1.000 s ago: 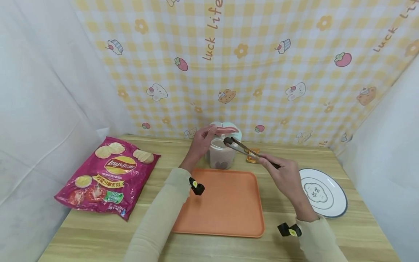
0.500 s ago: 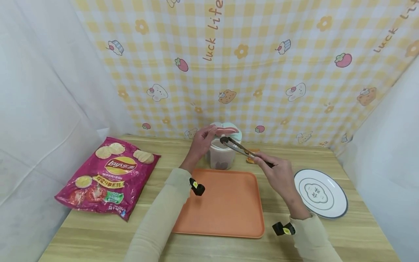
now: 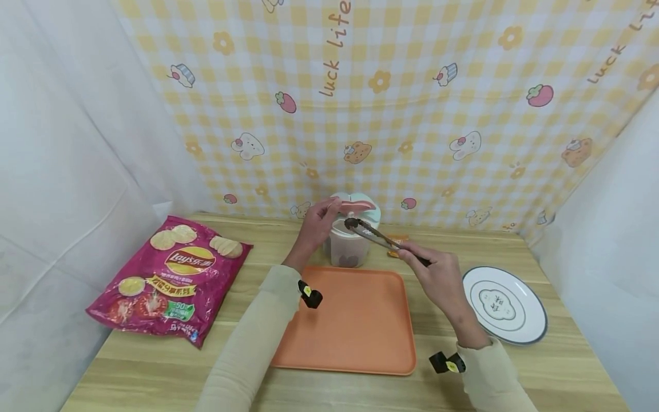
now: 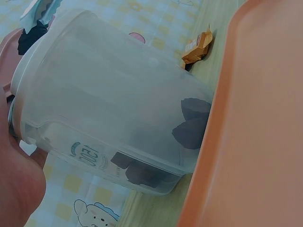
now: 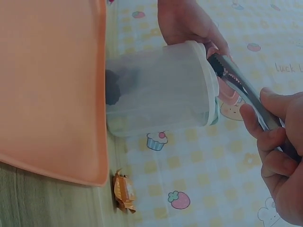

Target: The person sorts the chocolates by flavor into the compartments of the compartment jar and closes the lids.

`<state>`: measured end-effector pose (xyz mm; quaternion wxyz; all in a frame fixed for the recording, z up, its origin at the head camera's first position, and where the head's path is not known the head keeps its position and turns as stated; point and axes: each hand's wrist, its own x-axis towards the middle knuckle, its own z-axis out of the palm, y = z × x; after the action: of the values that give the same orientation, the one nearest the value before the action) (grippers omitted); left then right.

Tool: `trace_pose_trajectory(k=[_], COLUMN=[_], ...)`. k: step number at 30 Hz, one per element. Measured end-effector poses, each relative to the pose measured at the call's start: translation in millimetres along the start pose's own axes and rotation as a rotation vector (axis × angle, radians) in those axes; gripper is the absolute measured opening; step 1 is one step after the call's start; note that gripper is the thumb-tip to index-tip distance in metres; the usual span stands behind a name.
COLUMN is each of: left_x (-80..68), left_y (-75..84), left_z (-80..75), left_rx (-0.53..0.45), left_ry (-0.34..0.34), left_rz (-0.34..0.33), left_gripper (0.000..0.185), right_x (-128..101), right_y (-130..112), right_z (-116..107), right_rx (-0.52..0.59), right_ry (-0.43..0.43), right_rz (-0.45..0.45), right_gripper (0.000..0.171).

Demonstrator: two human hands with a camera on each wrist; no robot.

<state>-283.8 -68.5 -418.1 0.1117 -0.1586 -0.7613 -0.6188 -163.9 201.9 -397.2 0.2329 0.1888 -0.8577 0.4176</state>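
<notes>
A clear plastic jar (image 3: 350, 243) with a pink and mint lid (image 3: 360, 205) stands behind the orange tray (image 3: 355, 326). Dark pieces (image 4: 191, 127) lie at its bottom. My left hand (image 3: 318, 220) grips the jar at its top rim, fingers by the raised pink lid flap. My right hand (image 3: 437, 274) holds metal tongs (image 3: 378, 236), thumb and fingers curled round the handles. The tongs' tip sits at the jar's mouth and pinches a dark piece (image 3: 351, 223). In the right wrist view the tongs (image 5: 236, 85) reach over the jar's (image 5: 156, 90) rim.
A red bag of crisps (image 3: 170, 277) lies at the left. A white plate (image 3: 504, 303) with a dark rim sits at the right. An orange-wrapped sweet (image 3: 395, 245) lies beside the jar. Patterned cloth (image 3: 412, 114) closes the back; white sheets flank both sides.
My right hand has moved a little left, bringing the tongs' tip with the dark piece to the jar's mouth. The left hand has stayed on the jar.
</notes>
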Motion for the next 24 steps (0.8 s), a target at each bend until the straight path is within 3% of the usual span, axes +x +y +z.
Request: trace_pose_trajectory(k=[6, 18, 24], left_x=[-1.2, 0.0, -0.3], left_y=[-0.5, -2.5, -0.8], left_z=[0.2, 2.3, 2.2], left_rx=[-0.006, -0.019, -0.018], left_ry=[0.007, 0.007, 0.009], left_rz=[0.000, 0.011, -0.003], left_gripper=[0.038, 0.036, 0.038], right_x=[0, -3, -11], right_y=[0, 2, 0], right_z=[-1, -6, -14], right_rx=[0.014, 0.049, 0.106], right_ry=[-0.008, -0.016, -0.057], right_rz=[0.035, 0.018, 0.094], right_gripper=[0.018, 0.018, 0.019])
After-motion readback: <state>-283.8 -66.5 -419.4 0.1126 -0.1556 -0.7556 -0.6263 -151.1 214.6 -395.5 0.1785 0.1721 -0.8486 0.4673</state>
